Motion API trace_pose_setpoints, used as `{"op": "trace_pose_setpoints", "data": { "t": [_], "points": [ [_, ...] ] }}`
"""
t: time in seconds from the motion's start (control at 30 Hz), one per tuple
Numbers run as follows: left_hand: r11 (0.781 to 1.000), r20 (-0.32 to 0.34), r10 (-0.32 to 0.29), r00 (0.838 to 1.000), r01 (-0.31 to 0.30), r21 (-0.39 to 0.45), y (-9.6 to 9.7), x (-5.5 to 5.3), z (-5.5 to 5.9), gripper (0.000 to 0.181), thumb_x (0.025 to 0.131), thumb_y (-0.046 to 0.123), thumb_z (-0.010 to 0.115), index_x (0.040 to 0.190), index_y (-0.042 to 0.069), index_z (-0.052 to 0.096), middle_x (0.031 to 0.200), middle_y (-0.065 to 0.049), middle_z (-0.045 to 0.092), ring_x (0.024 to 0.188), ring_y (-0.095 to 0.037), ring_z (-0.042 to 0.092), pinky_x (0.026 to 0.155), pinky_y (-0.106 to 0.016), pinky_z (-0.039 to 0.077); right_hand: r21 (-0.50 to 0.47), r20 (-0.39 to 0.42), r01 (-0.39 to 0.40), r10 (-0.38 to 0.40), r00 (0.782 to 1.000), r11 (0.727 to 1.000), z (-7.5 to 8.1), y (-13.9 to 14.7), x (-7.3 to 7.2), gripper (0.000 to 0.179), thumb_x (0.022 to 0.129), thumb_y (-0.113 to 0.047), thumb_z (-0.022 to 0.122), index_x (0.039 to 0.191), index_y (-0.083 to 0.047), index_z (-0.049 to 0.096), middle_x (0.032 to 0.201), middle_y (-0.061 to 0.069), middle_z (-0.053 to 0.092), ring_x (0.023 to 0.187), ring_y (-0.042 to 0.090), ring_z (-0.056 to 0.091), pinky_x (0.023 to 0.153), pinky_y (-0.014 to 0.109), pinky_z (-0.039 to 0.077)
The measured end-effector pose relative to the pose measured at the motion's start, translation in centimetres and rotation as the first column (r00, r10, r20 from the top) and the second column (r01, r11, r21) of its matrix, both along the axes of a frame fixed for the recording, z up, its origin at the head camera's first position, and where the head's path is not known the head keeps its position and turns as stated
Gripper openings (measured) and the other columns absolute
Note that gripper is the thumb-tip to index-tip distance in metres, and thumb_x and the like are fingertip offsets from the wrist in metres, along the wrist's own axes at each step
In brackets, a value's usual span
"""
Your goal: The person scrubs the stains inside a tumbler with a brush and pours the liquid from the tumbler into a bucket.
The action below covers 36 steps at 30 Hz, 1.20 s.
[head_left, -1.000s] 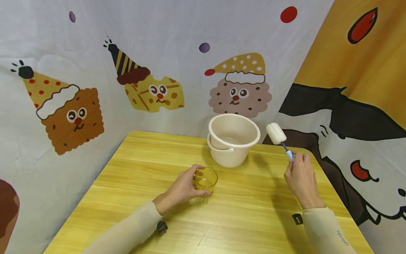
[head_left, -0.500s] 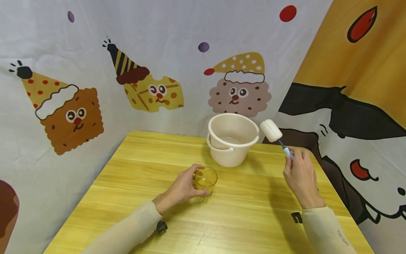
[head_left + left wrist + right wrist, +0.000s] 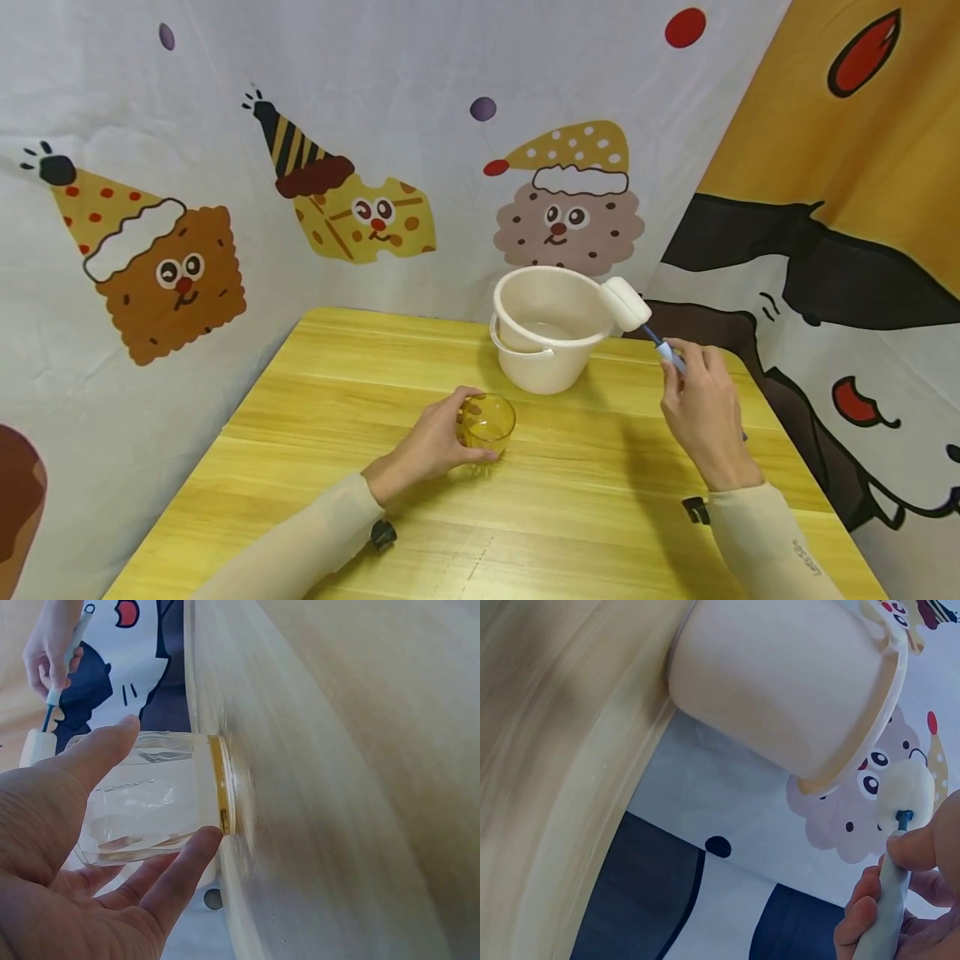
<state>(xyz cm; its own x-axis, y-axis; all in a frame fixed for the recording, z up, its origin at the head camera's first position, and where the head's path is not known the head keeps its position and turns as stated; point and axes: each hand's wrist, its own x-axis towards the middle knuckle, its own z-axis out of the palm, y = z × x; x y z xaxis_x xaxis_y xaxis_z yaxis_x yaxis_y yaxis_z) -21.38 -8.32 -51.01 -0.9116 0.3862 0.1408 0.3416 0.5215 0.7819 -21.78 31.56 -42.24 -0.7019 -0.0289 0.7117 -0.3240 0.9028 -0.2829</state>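
My left hand (image 3: 431, 439) holds an amber glass cup (image 3: 495, 427) upright on the wooden table, thumb on the near side and fingers round the far side. In the left wrist view the clear-walled cup (image 3: 157, 799) has its base at the tabletop. My right hand (image 3: 705, 417) grips the pale blue handle of a sponge cup brush (image 3: 627, 305), raised above the table. Its white sponge head overlaps the right rim of a cream bucket (image 3: 543, 371) in the head view. The right wrist view has the sponge (image 3: 905, 789) beyond the bucket's mouth, with my thumb along the handle.
The bucket stands near the back edge of the yellow wood-grain table (image 3: 360, 358), its handle hanging at the front left. A printed cartoon curtain (image 3: 390, 83) hangs close behind and to the right of the table.
My right hand has moved slightly left, bringing the sponge brush from right of the bucket to its rim in the head view. My left hand and the cup have stayed in place.
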Motion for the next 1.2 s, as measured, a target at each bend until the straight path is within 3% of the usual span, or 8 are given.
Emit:
{"op": "trace_pose_setpoints", "data": {
  "t": [0.53,0.8,1.2],
  "points": [
    [1.000,-0.002,-0.005,1.000,0.005,0.006,0.0,0.1,0.1,0.097,0.086,0.034,0.108,0.164,0.009,0.055,0.145,-0.020,0.078,0.129,-0.036,0.078,0.107,-0.051,0.070,0.054,-0.029,-0.081,0.082,0.996,0.995,0.3,-1.5,-0.2,0.032,0.108,0.001,0.078,0.140,0.003,0.074,0.102,0.023,0.063,0.072,0.024,0.057,0.060,0.033,0.046],
    [1.000,-0.010,-0.005,1.000,0.005,0.001,0.1,0.0,0.1,0.097,0.086,0.034,0.108,0.163,0.009,0.055,0.145,-0.019,0.078,0.129,-0.036,0.078,0.108,-0.051,0.070,0.064,-0.038,-0.107,0.110,0.993,0.992,0.4,-2.0,-0.1,0.033,0.107,0.000,0.081,0.139,0.001,0.075,0.102,0.021,0.064,0.072,0.021,0.057,0.060,0.032,0.047],
    [1.000,-0.018,0.005,1.000,-0.005,-0.013,0.1,0.1,0.2,0.097,0.085,0.034,0.108,0.163,0.010,0.056,0.144,-0.017,0.078,0.129,-0.035,0.078,0.109,-0.052,0.069,0.104,-0.080,-0.194,0.203,0.976,0.975,0.4,-2.9,-0.3,0.033,0.103,0.003,0.084,0.135,0.000,0.079,0.109,0.021,0.069,0.079,0.024,0.070,0.061,0.035,0.057]
  ]
}}
